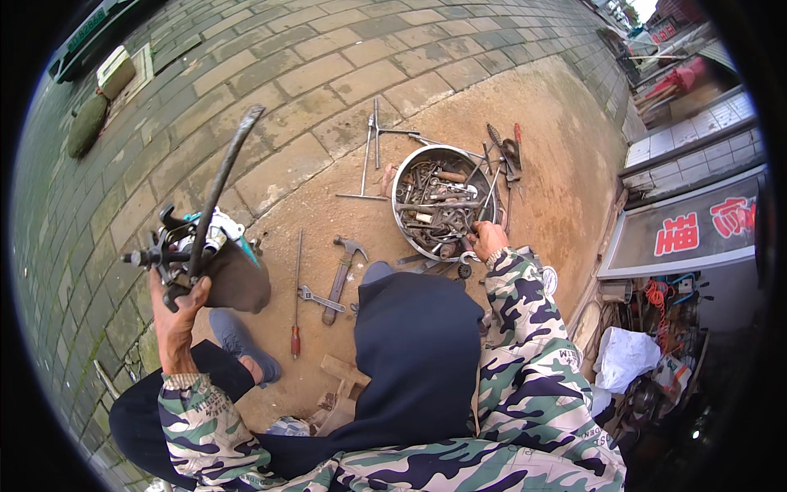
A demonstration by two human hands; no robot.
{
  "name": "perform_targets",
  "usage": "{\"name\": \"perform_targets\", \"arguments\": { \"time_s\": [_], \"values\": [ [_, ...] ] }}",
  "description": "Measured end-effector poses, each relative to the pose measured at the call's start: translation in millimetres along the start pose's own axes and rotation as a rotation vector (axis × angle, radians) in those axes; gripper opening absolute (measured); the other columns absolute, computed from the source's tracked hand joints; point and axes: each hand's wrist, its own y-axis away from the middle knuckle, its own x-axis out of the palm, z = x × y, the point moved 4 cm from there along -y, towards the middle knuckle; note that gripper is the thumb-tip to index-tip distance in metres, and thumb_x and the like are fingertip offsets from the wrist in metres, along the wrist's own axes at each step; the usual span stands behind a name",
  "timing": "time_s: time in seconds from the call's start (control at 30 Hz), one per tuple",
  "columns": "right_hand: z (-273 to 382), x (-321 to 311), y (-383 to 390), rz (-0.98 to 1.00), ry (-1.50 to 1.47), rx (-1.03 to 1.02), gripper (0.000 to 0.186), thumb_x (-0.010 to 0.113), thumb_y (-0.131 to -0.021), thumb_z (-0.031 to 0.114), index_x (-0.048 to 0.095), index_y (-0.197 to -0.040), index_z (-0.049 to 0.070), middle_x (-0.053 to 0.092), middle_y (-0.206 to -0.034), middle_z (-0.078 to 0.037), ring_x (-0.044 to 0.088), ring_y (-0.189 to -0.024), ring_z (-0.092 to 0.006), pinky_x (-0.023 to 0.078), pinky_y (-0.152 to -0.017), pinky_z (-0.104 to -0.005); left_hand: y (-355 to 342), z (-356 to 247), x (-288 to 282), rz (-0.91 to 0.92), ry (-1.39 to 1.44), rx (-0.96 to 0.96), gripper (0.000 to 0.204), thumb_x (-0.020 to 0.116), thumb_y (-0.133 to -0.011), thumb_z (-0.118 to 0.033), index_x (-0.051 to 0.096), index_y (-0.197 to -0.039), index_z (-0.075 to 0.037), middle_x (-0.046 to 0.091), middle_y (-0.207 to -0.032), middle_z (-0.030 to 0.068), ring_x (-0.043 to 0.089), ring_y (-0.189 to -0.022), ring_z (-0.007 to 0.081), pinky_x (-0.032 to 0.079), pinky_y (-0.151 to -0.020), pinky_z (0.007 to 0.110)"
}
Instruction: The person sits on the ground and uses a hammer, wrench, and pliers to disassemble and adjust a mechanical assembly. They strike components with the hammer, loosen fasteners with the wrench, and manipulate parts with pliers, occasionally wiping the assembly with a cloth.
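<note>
At the left, my left hand [175, 316] is closed round a black metal puller [170, 256] with hooked arms and a thick threaded bolt. A long dark metal bar [223, 176] slants up from it. Just behind is a white and turquoise mechanical part [217, 230], above a rounded brown block [239, 279]. My right hand [490, 239] is at the near right rim of a round metal basin [399, 184], its fingers bent down among loose tools, bolts and sockets [443, 197]. What those fingertips hold, if anything, is hidden.
Between my feet and the basin lie a hammer [340, 279], an adjustable wrench [320, 298] and a red-handled screwdriver [296, 340]. T-handle wrenches [366, 156] lie beyond, pliers [510, 156] right of the basin. A framed sign [689, 230] and a cluttered shelf [656, 328] stand at right.
</note>
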Motion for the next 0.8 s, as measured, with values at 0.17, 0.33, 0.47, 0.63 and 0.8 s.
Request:
{"name": "perform_targets", "arguments": {
  "time_s": [0.17, 0.33, 0.47, 0.63, 0.8],
  "values": [
    [-1, -9, 0, -0.18, -0.066, 0.119, 0.025, 0.07, -0.082, 0.016, 0.069, -0.105, 0.005, 0.069, -0.093, -0.023, 0.063, -0.098, -0.0415, 0.035, -0.108, -0.0472, -6, 27, -15, 0.111, 0.056, -0.125, 0.061, 0.073, -0.083, -0.007, 0.045, -0.137, -0.009, 0.057, -0.102, 0.0017, 0.047, -0.069, 0.0074, 0.038, -0.058, 0.021],
    [-19, 5, -10, -0.504, -0.154, 0.129, 0.024, 0.067, -0.079, 0.006, 0.064, -0.103, 0.002, 0.064, -0.096, -0.023, 0.056, -0.108, -0.0416, 0.035, -0.106, -0.0517, -5, 31, -27, 0.098, 0.025, -0.13, 0.036, 0.074, -0.084, -0.018, 0.058, -0.112, -0.001, 0.052, -0.08, -0.0026, 0.041, -0.065, 0.0069, 0.031, -0.057, 0.024],
    [-23, 19, 19, -0.58, -0.308, 0.195, 0.027, 0.066, -0.081, 0.003, 0.062, -0.108, 0.001, 0.061, -0.103, -0.022, 0.055, -0.107, -0.0427, 0.044, -0.092, -0.0489, -10, 46, -38, 0.107, -0.004, -0.118, 0.031, 0.077, -0.084, -0.028, 0.061, -0.091, -0.003, 0.049, -0.072, -0.003, 0.041, -0.06, 0.0088, 0.03, -0.056, 0.026],
    [-3, 52, 86, -0.541, -0.355, 0.239, 0.023, 0.064, -0.084, 0.006, 0.06, -0.107, 0.001, 0.061, -0.1, -0.02, 0.058, -0.094, -0.0406, 0.047, -0.083, -0.0471, -10, 47, -48, 0.102, 0.016, -0.108, 0.032, 0.075, -0.086, -0.026, 0.058, -0.102, -0.004, 0.051, -0.074, -0.002, 0.044, -0.062, 0.0086, 0.033, -0.054, 0.025],
    [30, 117, 135, -0.346, -0.391, 0.141, 0.021, 0.065, -0.084, 0.009, 0.061, -0.104, 0.003, 0.061, -0.102, -0.019, 0.058, -0.097, -0.0392, 0.047, -0.084, -0.0473, -8, 48, -62, 0.053, 0.024, -0.139, 0.03, 0.073, -0.088, -0.024, 0.058, -0.103, -0.003, 0.051, -0.075, -0.0017, 0.045, -0.063, 0.0088, 0.033, -0.054, 0.024]
  ]
}}
